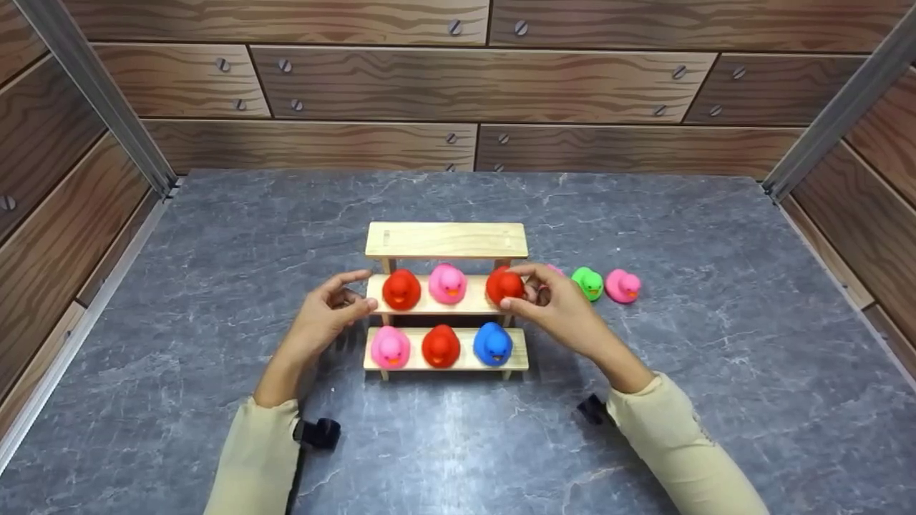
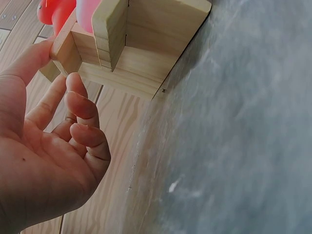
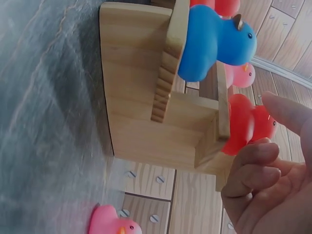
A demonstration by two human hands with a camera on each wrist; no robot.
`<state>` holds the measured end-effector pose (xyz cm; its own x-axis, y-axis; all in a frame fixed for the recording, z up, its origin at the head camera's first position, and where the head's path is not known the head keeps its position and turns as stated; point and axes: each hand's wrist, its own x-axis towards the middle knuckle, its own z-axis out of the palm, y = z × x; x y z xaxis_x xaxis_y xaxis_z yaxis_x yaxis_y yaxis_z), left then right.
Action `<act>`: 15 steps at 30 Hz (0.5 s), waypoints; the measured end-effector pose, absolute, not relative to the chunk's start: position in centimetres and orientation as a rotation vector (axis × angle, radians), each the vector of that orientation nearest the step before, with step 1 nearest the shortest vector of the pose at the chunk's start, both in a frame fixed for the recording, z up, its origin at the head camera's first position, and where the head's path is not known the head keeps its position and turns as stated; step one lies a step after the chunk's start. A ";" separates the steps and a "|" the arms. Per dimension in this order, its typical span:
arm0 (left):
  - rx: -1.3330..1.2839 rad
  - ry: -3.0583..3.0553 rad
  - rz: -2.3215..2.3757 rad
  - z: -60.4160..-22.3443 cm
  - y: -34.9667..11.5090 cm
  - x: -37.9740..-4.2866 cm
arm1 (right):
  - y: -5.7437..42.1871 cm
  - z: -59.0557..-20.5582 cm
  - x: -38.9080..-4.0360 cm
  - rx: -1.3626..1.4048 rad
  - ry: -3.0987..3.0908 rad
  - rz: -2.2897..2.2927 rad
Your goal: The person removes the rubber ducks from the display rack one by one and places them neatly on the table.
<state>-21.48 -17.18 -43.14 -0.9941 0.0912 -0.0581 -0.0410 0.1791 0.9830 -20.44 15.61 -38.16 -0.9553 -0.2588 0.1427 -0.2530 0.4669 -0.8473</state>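
A three-step wooden stand [image 1: 446, 240] stands mid-table with rubber ducks on its two lower steps. My right hand [image 1: 562, 304] pinches a red rubber duck [image 1: 503, 285] between thumb and index finger at the right end of the middle step. My left hand [image 1: 322, 311] holds the left end of that step, its thumb and index finger touching the wood in the left wrist view. Also on the middle step are another red duck [image 1: 401, 290] and a pink duck [image 1: 447, 285]. The lower step carries a pink duck [image 1: 391, 347], a red duck [image 1: 441, 346] and a blue duck [image 1: 493, 344].
Right of the stand, a green duck [image 1: 588, 283] and a pink duck [image 1: 623, 286] are on the grey marbled table [image 1: 715, 300]. Another pink duck [image 1: 556, 270] is mostly hidden behind my right hand. Wood-patterned walls [image 1: 472, 82] enclose the back and sides.
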 end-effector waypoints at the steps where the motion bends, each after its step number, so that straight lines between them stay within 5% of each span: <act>1: 0.055 2.334 1.944 -43.1 -17.2 -21.5 | 15.8 -38.1 -20.4 -0.468 2.689 -1.550; 15: 0.073 2.373 1.908 -43.1 -17.2 -21.4 | 19.6 -37.4 -20.0 -0.418 2.711 -1.522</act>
<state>-21.41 -17.25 -43.07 -0.9943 0.0972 -0.0446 -0.0227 0.2157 0.9762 -20.03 19.55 -37.37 -0.9645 -0.2324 0.1255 -0.2281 0.4935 -0.8393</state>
